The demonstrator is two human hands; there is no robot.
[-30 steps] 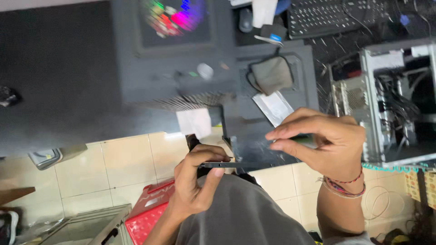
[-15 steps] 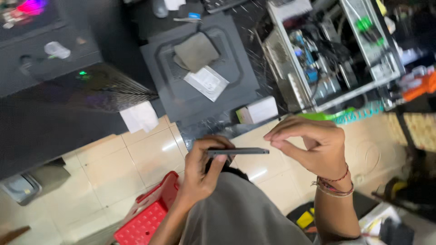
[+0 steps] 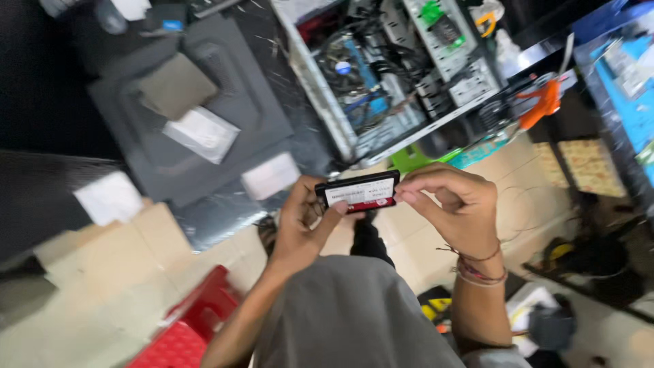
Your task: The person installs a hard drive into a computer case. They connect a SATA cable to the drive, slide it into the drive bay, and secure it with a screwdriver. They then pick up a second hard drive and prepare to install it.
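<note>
A flat black rectangular drive [image 3: 359,192] with a red and white label is held up in front of me, its label side facing the camera. My left hand [image 3: 300,228] grips its left end with the thumb on the label. My right hand [image 3: 455,204] pinches its right end with the fingertips; cord bracelets circle that wrist. Below the hands lies my grey-clothed lap.
An open computer case [image 3: 388,75] full of boards and cables lies on the dark table behind the hands. A dark flat panel [image 3: 191,116] carries a grey pad and a white packet. A red plastic stool [image 3: 184,327] stands on the tiled floor at lower left. Clutter lies at lower right.
The view has swung right, toward the open computer case. The drive, edge-on earlier, has been tilted so its labelled face shows. Both hands still hold it.
</note>
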